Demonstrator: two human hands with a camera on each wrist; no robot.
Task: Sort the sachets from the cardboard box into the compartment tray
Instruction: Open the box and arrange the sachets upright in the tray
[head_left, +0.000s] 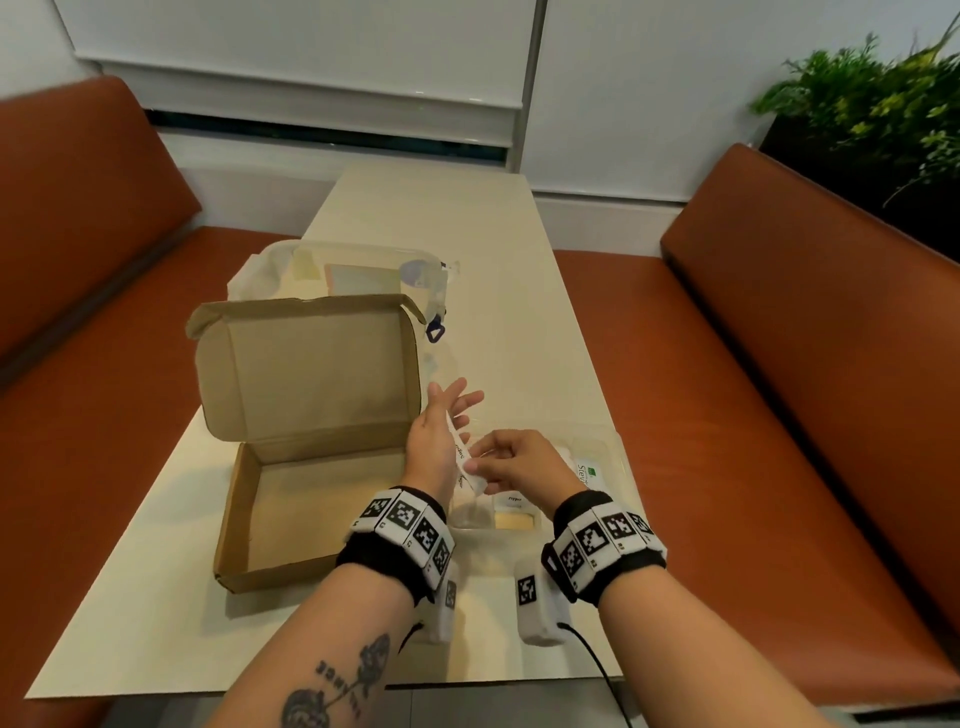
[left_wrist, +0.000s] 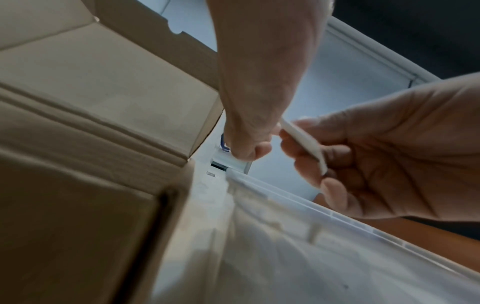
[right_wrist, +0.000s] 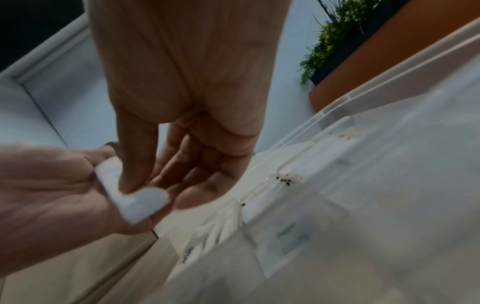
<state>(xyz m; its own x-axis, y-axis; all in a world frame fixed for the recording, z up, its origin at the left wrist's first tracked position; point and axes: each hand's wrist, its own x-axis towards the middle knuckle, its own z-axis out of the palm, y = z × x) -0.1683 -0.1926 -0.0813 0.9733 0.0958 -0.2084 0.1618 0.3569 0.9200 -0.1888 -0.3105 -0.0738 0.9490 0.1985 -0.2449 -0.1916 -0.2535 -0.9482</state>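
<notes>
The cardboard box (head_left: 311, 499) stands open at the left, lid up, and its visible floor is bare. My left hand (head_left: 452, 415) is beside the box's right wall with its fingers straight. White sugar sachets (head_left: 457, 447) lie across its palm. My right hand (head_left: 483, 465) pinches the near end of a sachet (right_wrist: 135, 199) between thumb and fingers, over the clear compartment tray (head_left: 618, 452). The tray holds a green-printed sachet (head_left: 587, 473), a pepper sachet (head_left: 514, 501) and a tan one (head_left: 514, 519). In the left wrist view the right hand's fingers curl round the white sachet (left_wrist: 303, 144).
A clear plastic container (head_left: 363, 275) with a blue clip (head_left: 435, 330) sits behind the box. Orange benches (head_left: 779, 364) flank the pale table (head_left: 519, 312). A plant (head_left: 883, 104) stands at the back right. A black cable (head_left: 597, 660) trails off the near edge.
</notes>
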